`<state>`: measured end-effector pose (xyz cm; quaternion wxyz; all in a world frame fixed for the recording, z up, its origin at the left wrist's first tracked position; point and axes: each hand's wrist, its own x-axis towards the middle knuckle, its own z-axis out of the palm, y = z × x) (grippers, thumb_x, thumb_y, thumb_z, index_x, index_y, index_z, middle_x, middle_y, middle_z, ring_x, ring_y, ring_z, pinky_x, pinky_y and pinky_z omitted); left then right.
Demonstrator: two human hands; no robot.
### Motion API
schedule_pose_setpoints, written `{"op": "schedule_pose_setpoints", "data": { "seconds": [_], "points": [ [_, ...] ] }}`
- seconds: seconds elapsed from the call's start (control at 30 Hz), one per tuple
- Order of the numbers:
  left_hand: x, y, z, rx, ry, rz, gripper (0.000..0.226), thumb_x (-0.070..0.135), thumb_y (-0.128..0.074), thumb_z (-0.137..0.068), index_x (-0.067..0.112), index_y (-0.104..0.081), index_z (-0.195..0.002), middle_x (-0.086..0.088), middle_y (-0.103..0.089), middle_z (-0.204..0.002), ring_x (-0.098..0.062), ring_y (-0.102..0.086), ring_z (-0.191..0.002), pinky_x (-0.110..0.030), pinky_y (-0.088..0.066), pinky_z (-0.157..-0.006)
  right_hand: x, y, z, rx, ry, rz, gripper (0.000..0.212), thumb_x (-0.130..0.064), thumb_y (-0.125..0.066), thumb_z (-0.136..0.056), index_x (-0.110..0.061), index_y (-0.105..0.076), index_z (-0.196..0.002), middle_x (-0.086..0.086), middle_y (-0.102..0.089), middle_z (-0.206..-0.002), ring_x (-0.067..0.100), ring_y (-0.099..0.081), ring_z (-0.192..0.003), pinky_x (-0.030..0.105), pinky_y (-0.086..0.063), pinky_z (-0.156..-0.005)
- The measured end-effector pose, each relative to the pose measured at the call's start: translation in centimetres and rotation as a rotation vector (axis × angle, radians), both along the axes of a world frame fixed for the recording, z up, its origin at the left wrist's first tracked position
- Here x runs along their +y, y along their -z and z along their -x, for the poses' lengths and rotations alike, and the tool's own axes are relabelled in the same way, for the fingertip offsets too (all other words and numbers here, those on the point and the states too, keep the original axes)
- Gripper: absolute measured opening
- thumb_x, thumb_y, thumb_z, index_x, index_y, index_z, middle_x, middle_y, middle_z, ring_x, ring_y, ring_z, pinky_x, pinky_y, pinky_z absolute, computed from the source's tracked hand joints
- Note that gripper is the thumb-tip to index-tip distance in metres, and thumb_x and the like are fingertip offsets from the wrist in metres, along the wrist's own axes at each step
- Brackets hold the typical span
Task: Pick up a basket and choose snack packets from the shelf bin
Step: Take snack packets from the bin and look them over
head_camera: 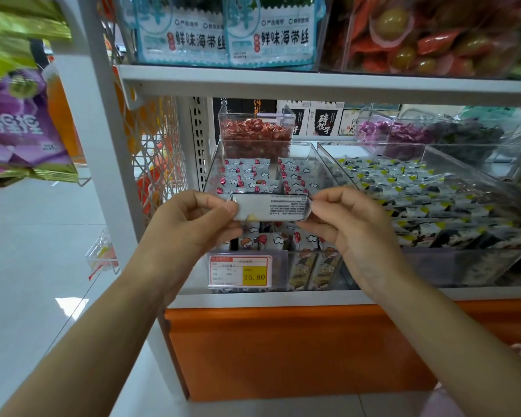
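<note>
The small silvery-white snack packet (272, 207), a flat oblong of foil with fine black print facing the camera, sits at the centre of the frame, held up in the air between both hands. Its long axis runs straight across the picture, left to right, roughly level. The left hand (190, 224) pinches the packet's left end between thumb and curled fingers. The right hand (352, 227) pinches the right end the same way. Neither hand is nearer, since each has one end and the printed face lies bare between them.

Directly behind and below the packet lies the clear plastic shelf bin (214, 164), filled with small white packets printed with red and cloud shapes. A red-edged price tag with a yellow patch (240, 271) is clipped to its front wall, just under the hands. To the right of centre, a second clear bin (433, 152) holds black-and-white packets with yellow corners.

No basket shows anywhere in the frame, so I cannot tell which way it lies from the hands. The step in hand looks like reading the packet before choosing it. The next move likely needs one hand to let go, so the other can carry the packet by its end.
</note>
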<state>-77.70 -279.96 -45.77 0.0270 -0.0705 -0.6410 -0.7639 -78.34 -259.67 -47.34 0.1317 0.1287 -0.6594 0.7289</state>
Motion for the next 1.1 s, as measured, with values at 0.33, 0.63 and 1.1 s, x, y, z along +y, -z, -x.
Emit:
{"op": "schedule_pose_setpoints", "data": {
  "seconds": [0.33,0.63,1.1],
  "points": [
    [0.0,-0.1,-0.3,0.099,0.033,0.176,0.047,0.019,-0.066,-0.066,0.016,-0.063,-0.114,-0.005,-0.072,-0.098,-0.014,-0.071,-0.086,-0.017,-0.055,-0.071,0.1,-0.3,-0.1,0.041,0.038,-0.111,0.016,-0.008,-0.065,-0.083,-0.023,-0.070,-0.088,0.001,-0.070,-0.092,0.016,-0.069,-0.086,0.032,-0.058,-0.071],
    [0.2,-0.4,-0.9,0.209,0.001,0.498,0.033,0.019,-0.070,-0.075,0.029,-0.066,-0.107,-0.003,-0.070,-0.086,-0.019,-0.067,-0.083,-0.033,-0.057,-0.074,0.0,-0.6,-0.1,0.027,0.090,-0.127,0.017,-0.005,-0.060,-0.087,-0.011,-0.064,-0.072,0.007,-0.066,-0.076,0.018,-0.070,-0.070,0.031,-0.059,-0.054],
    [-0.6,-0.7,-0.3,0.127,0.074,0.524,0.015,0.017,-0.071,-0.075,0.003,-0.065,-0.074,-0.007,-0.068,-0.071,-0.014,-0.063,-0.063,-0.020,-0.052,-0.055,-0.4,-0.4,-0.1,0.163,0.093,-0.438,0.012,-0.015,-0.063,-0.086,-0.019,-0.065,-0.075,0.001,-0.066,-0.074,0.013,-0.063,-0.067,0.028,-0.055,-0.063]
  ]
}}
